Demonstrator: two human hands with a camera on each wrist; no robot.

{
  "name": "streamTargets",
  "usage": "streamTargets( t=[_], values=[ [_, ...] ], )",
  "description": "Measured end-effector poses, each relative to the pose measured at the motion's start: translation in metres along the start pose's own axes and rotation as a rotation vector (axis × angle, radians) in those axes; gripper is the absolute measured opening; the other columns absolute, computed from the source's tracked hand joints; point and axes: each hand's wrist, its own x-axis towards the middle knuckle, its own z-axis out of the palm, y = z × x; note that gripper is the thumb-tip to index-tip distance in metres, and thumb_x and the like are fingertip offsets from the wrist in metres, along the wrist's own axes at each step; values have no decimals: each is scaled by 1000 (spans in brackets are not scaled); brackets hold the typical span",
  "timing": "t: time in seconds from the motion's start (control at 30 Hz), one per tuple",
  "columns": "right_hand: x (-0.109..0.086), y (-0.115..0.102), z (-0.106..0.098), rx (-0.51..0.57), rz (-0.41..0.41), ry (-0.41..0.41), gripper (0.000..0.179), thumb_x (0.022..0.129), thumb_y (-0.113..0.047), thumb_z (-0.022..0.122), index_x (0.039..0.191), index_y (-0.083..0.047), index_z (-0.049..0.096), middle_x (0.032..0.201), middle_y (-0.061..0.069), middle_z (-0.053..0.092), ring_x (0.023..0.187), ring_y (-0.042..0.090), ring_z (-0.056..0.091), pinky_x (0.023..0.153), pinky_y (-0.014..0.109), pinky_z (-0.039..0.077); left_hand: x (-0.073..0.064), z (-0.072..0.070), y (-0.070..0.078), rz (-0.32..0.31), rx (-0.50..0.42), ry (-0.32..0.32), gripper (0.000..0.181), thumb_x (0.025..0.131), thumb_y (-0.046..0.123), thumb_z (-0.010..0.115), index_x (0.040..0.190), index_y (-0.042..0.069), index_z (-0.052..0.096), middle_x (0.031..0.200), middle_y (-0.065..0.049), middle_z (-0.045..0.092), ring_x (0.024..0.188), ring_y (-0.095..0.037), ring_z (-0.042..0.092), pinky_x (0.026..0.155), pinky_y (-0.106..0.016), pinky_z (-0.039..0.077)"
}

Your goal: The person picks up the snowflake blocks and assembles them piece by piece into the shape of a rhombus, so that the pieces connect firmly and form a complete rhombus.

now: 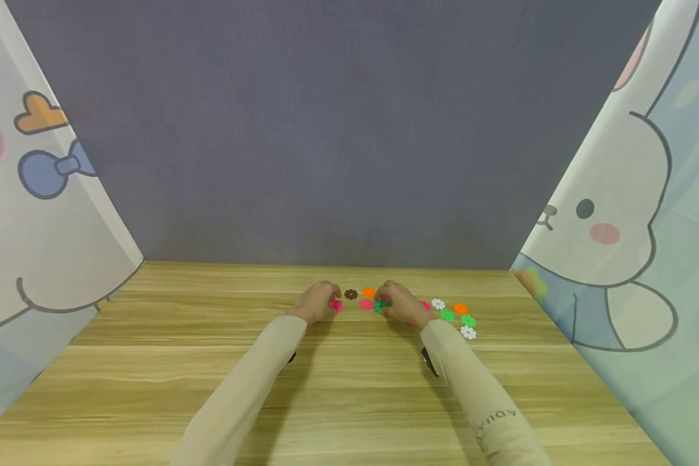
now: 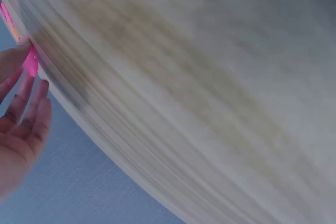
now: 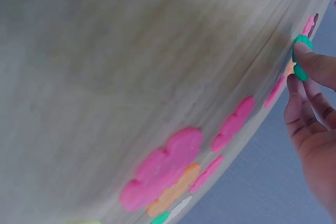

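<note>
My left hand [image 1: 316, 302] pinches a bright pink flower-shaped plastic disc [image 1: 336, 305] between thumb and fingertips. In the left wrist view this pink disc [image 2: 31, 62] is held on edge close to the tabletop. To the right, my right hand [image 1: 402, 303] pinches a green flower-shaped disc [image 1: 380, 305]; the right wrist view shows the green disc [image 3: 302, 51] tilted up between thumb and fingers. Between the hands lie a dark brown disc [image 1: 351, 294], an orange disc [image 1: 368, 292] and a pink disc [image 1: 366, 304]. My right hand partly hides more pink discs.
Right of my right hand lie several flat discs, among them a white disc [image 1: 438, 303], a green disc [image 1: 446, 315] and an orange disc [image 1: 461, 308]. The wooden table [image 1: 151, 362] ends at a dark grey panel [image 1: 326, 129]. Cartoon-printed sheets [image 1: 611, 194] flank both sides.
</note>
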Motion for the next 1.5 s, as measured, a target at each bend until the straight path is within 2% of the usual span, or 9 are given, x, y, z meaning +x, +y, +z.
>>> streamTargets(
  t=[0.17, 0.3, 0.6, 0.83, 1.13, 1.33, 1.5],
  values=[
    [0, 0, 1, 40, 23, 1, 26, 75, 7, 68, 98, -5, 67, 92, 6, 60, 82, 17, 53, 74, 30, 49, -4, -3, 0, 27, -98, 2, 26, 74, 2, 73, 99, 3, 66, 92, -7, 56, 87, -21, 56, 72, -29, 51],
    [-2, 0, -1, 98, 25, 1, 28, 76, 12, 63, 98, -5, 67, 92, 6, 62, 82, 17, 53, 74, 30, 49, -6, -5, -1, 53, -142, 7, 23, 73, 0, 73, 95, 2, 66, 91, -9, 58, 88, -23, 57, 75, -31, 51],
    [-6, -5, -8, 181, 11, 11, 23, 81, 9, 59, 99, -3, 66, 88, 8, 63, 79, 15, 55, 72, 28, 48, -7, -10, -8, 33, -245, -17, 21, 74, -2, 72, 93, 4, 67, 86, -7, 66, 82, -18, 60, 73, -29, 52],
    [-9, -12, -14, 237, -24, 78, 20, 81, 4, 60, 99, -1, 66, 88, 10, 64, 78, 16, 57, 71, 28, 50, -12, -21, -9, 51, -313, 26, 16, 77, 1, 70, 93, 3, 66, 82, -5, 65, 74, -16, 61, 69, -27, 51],
    [-17, -31, -18, 377, 20, 93, 23, 86, -3, 59, 109, -1, 62, 99, 11, 63, 87, 18, 58, 75, 29, 50, -26, -27, -9, 118, -388, 89, 17, 77, 2, 70, 93, 6, 66, 82, -4, 65, 71, -12, 60, 65, -21, 51],
    [-24, -44, -16, 539, 6, 123, 25, 85, -4, 61, 109, 2, 61, 96, 16, 62, 78, 15, 55, 65, 26, 48, -37, -27, -3, 160, -440, 133, 16, 78, 3, 70, 92, 9, 66, 84, -3, 67, 71, -11, 62, 64, -20, 51],
    [-29, -55, -12, 598, -11, 143, 23, 85, -4, 61, 108, 1, 62, 93, 18, 63, 72, 14, 56, 59, 22, 46, -45, -25, 3, 187, -494, 158, 15, 79, 3, 69, 93, 8, 66, 86, -4, 69, 73, -12, 63, 66, -20, 52]
  ],
)
